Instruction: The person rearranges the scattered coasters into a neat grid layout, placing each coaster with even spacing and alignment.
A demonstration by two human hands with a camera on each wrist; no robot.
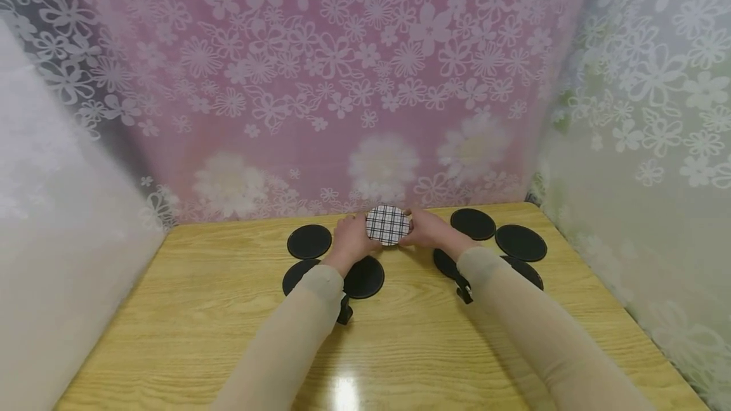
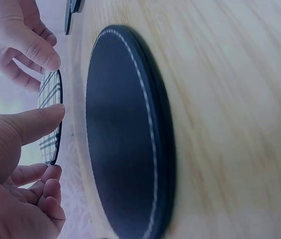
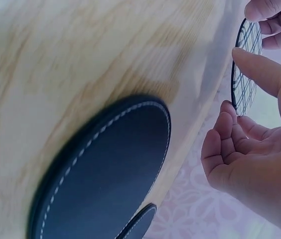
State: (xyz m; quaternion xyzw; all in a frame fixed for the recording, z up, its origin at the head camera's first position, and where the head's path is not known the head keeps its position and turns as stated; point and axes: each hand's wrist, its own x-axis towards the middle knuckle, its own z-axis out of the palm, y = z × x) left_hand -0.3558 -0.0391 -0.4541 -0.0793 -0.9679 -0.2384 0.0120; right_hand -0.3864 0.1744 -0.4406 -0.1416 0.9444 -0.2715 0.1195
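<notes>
A round coaster with a black-and-white plaid face (image 1: 388, 226) is held between both hands near the table's back edge. My left hand (image 1: 352, 238) pinches its left rim, thumb on the plaid face and fingers at the edge. From the other side my right hand (image 1: 427, 229) pinches the right rim the same way. In the left wrist view the plaid coaster (image 2: 51, 119) appears nearly edge-on, raised off the table. A black coaster with white stitching (image 2: 123, 134) lies close below the left wrist. Another black stitched coaster (image 3: 105, 169) lies below the right wrist.
On the wooden table (image 1: 400, 347), black coasters lie left, including one at the back (image 1: 309, 241) and one partly under the left arm (image 1: 364, 276). Several more lie right, such as the far-right coaster (image 1: 521, 243). A floral pink curtain (image 1: 342, 81) hangs behind the table.
</notes>
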